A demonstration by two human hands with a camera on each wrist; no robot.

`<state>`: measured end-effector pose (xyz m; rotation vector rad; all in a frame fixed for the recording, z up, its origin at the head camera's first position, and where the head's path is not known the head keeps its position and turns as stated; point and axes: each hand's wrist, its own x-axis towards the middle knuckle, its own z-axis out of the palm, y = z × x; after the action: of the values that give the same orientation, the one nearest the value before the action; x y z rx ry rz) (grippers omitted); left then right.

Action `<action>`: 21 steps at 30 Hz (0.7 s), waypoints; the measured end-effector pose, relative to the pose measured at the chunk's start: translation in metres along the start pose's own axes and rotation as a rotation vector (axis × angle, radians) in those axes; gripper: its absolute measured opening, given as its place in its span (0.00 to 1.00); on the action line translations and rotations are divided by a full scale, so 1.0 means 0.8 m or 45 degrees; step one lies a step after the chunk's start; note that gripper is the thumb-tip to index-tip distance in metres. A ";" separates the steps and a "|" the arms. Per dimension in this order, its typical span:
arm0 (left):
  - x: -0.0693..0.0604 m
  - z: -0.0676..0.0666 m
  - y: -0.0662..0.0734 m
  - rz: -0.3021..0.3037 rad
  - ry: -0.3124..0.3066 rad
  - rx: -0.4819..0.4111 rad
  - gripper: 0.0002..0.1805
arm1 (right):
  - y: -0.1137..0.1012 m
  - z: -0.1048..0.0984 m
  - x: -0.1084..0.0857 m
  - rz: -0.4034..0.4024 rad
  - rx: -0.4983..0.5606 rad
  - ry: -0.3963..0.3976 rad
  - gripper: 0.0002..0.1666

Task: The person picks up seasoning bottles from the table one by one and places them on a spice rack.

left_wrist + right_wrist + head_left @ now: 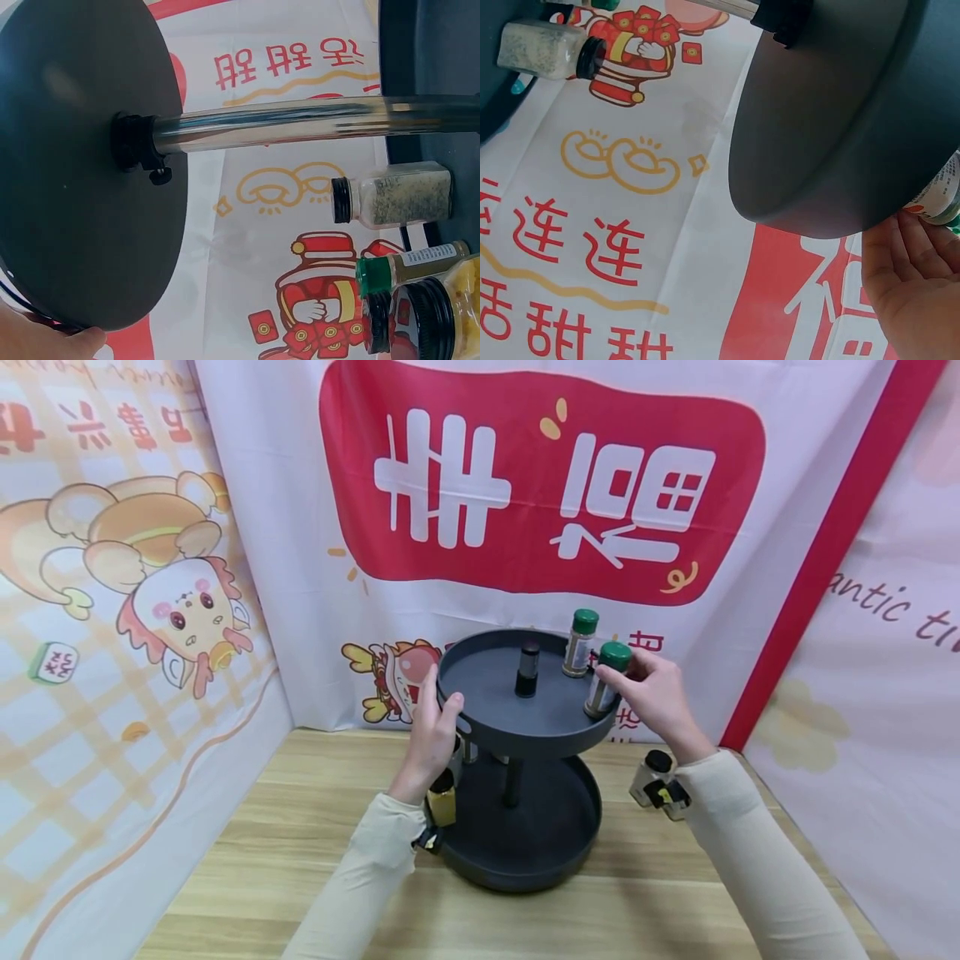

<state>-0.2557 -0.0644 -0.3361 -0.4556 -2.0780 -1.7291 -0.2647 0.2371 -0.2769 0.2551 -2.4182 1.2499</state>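
A dark two-tier round rack stands on the table, its upper tray (487, 693) above its lower tray (517, 860). My left hand (431, 735) holds the upper tray's left rim. At the right rim, my right hand (660, 693) grips a green-capped jar (602, 687) standing at the tray's edge. Behind it on the same tray is another green-capped jar (579, 647); a black pole top (527, 670) rises mid-tray. Several jars stand on the lower tray's left side, including a black-capped yellow jar (442, 800). The left wrist view shows a jar with green flecks (409, 195) there.
A black-capped jar (649, 777) stands on the wooden table (300, 860) beside my right wrist, with another small jar partly hidden by the wrist camera. Printed cloths (285, 527) hang behind and along both sides.
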 end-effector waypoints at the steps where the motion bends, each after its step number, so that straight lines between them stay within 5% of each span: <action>1: 0.000 0.000 0.000 -0.005 0.000 -0.002 0.37 | -0.001 0.000 0.000 0.000 -0.001 -0.003 0.34; 21: -0.002 0.000 0.000 0.015 -0.002 0.029 0.36 | -0.006 -0.002 -0.004 0.018 0.034 -0.061 0.36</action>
<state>-0.2547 -0.0648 -0.3371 -0.4617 -2.0897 -1.6969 -0.2599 0.2359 -0.2738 0.2791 -2.4487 1.2975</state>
